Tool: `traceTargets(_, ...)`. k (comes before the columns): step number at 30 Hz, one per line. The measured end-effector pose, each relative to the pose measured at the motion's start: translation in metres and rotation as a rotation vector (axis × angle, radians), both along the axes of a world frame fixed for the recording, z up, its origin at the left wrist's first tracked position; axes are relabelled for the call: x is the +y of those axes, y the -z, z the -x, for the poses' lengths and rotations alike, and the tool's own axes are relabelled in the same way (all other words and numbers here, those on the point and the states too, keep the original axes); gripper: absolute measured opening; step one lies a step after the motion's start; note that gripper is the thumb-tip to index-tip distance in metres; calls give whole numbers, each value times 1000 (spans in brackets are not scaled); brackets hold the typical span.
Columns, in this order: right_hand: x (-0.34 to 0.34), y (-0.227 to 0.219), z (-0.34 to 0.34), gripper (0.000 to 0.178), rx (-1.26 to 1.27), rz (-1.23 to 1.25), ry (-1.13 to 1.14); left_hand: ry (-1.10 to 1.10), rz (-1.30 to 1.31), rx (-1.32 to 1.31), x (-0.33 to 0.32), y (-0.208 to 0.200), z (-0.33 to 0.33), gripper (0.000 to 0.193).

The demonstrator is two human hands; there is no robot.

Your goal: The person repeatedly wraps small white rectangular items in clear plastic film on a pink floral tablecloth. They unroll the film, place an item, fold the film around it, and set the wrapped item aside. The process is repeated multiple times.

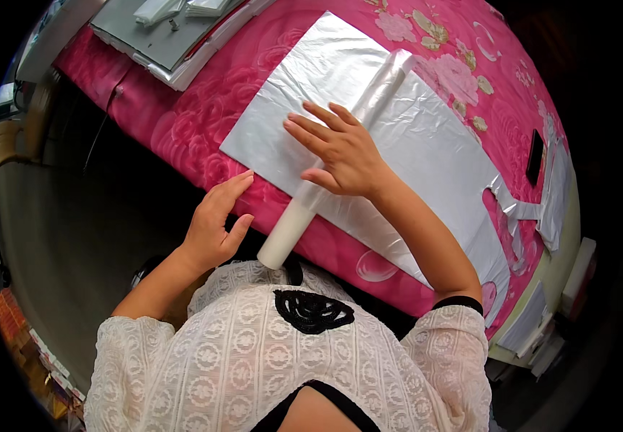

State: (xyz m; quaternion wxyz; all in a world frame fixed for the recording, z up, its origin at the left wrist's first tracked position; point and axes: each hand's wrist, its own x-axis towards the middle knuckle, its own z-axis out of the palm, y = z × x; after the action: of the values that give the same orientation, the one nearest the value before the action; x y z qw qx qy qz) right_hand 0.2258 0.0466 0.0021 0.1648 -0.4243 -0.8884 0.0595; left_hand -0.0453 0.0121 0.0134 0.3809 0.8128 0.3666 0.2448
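A large white plastic bag (pixel 434 158) lies spread flat, slightly wrinkled, with its cut-out handles toward the right. Across it, slantwise, runs a long pale roll (pixel 286 234); its near end sticks out past the table edge, and its far part looks shiny, like film. My right hand (pixel 344 155) is over the roll and bag, palm down with fingers spread; whether it presses on the roll is hidden. My left hand (pixel 214 227) is just off the table's near edge, left of the roll's end, fingers stretched and thumb apart, holding nothing.
Pink flowered cloth (pixel 203 137) covers the table. A grey-topped stack (pixel 139 32) with folded clear plastic bags stands at the far left. On the right lie a black phone (pixel 535 157) and a crumpled white plastic piece (pixel 556 194). Papers (pixel 524 320) sit below the right edge.
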Motion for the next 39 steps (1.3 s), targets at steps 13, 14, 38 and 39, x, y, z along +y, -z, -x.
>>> traceTargets(13, 43, 15, 29, 49, 117, 15, 213, -232, 24, 322, 6, -3, 0, 88)
traceTargets(14, 50, 15, 36, 48, 118, -8, 239, -255, 132, 328, 10, -6, -1, 89)
traceTargets(38, -22, -47, 26, 60, 2205, 641, 315, 551, 1993, -742, 4, -7, -41, 61)
traceTargets(39, -28, -48, 25, 59, 2200, 624, 374, 549, 1964, -706, 3, -7, -47, 63)
